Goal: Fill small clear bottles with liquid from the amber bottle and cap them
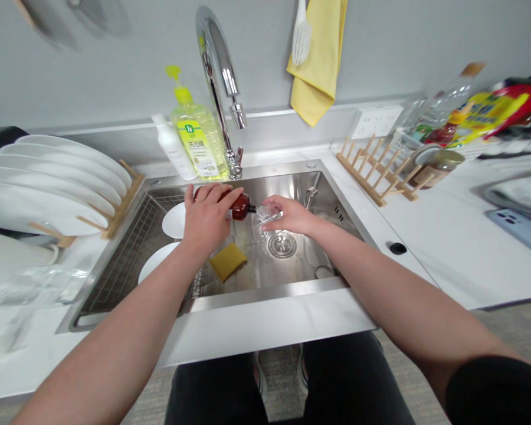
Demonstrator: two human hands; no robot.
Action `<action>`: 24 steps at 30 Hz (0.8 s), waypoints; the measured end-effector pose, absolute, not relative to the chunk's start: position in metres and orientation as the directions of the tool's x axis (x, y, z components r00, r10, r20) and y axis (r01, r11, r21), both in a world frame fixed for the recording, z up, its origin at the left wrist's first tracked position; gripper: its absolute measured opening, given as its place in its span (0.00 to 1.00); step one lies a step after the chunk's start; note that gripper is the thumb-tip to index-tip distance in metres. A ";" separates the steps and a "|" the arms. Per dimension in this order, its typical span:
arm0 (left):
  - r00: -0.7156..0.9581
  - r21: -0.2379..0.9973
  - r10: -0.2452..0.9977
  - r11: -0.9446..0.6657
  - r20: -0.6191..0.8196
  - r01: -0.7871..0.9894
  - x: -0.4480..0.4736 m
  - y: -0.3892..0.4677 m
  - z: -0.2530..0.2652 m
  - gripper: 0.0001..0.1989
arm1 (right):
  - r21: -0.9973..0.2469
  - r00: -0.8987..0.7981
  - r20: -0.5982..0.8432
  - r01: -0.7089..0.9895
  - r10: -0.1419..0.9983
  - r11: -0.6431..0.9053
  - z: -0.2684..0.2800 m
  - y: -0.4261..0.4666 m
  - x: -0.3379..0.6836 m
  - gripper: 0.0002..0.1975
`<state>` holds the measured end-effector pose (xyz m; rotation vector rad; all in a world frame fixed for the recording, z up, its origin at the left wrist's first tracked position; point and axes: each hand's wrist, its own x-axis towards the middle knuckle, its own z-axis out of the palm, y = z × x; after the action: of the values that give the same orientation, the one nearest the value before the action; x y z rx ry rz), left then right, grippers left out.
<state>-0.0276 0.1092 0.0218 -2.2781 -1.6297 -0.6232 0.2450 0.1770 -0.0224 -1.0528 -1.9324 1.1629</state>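
My left hand [210,215] is wrapped over a reddish-brown bottle [240,208], which lies tilted sideways with its dark narrow tip pointing right. That tip reaches the mouth of a clear glass [262,219], or very nearly; contact is hard to make out. My right hand [287,213] grips the glass from the right side, fingers closed round it. Both are held above the stainless steel sink [256,283]. Below them a yellow sponge [228,261] lies on the sink floor, left of the drain [282,244]. Any liquid flowing between bottle and glass cannot be seen.
Two white plates [173,222] sit in the wire rack at the sink's left. A chrome faucet [216,77] rises behind, beside a dish soap bottle [199,141]. White plates [48,177] stand in a wooden rack at left; another wooden rack [380,171] is at right.
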 end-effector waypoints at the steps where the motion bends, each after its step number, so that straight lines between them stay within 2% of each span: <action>1: 0.277 0.028 0.823 -0.334 0.496 0.942 -0.028 0.109 0.022 0.38 | -0.910 -0.471 0.117 0.302 0.875 0.284 -0.022 0.177 0.245 0.38; 10: 0.294 0.011 0.808 -0.347 0.511 0.938 -0.030 0.111 0.021 0.32 | -0.912 -0.467 0.117 0.300 0.876 0.282 -0.023 0.177 0.245 0.38; 17: 0.290 0.020 0.808 -0.349 0.513 0.937 -0.030 0.112 0.019 0.40 | -0.908 -0.469 0.126 0.300 0.874 0.292 -0.024 0.176 0.244 0.39; 24: 0.290 0.022 0.810 -0.350 0.510 0.937 -0.031 0.112 0.020 0.41 | -0.901 -0.457 0.125 0.320 0.881 0.294 -0.023 0.175 0.243 0.38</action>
<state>-0.0309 0.1121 0.0204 -2.2811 -1.5938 -0.6447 0.2429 0.1751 -0.0233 -1.0695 -1.9302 1.1328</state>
